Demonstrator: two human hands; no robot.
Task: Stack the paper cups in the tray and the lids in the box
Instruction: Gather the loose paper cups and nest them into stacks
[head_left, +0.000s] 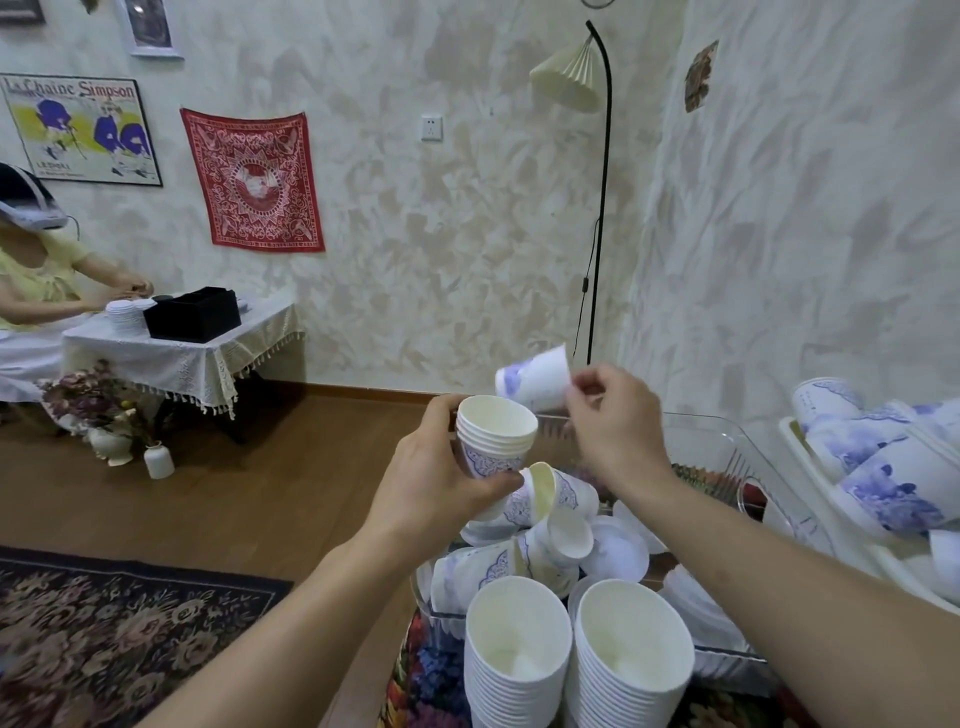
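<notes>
My left hand (441, 483) grips a short nested stack of paper cups (496, 441), mouth up, above the clear box (727, 436). My right hand (618, 421) pinches the rim of a single blue-patterned cup (535, 379), held on its side just right of and above that stack. Below them loose cups (550, 514) and white lids (618, 551) lie jumbled in the clear box. Two tall stacks of cups (519, 654) (631, 660) stand at the near edge. A white tray (795, 436) at the right holds more cups lying down.
A floor lamp (602, 208) stands behind the box against the wall. At far left another person sits at a small clothed table (182, 353) with a black box and white stacks. A patterned rug (104, 634) covers the floor at lower left.
</notes>
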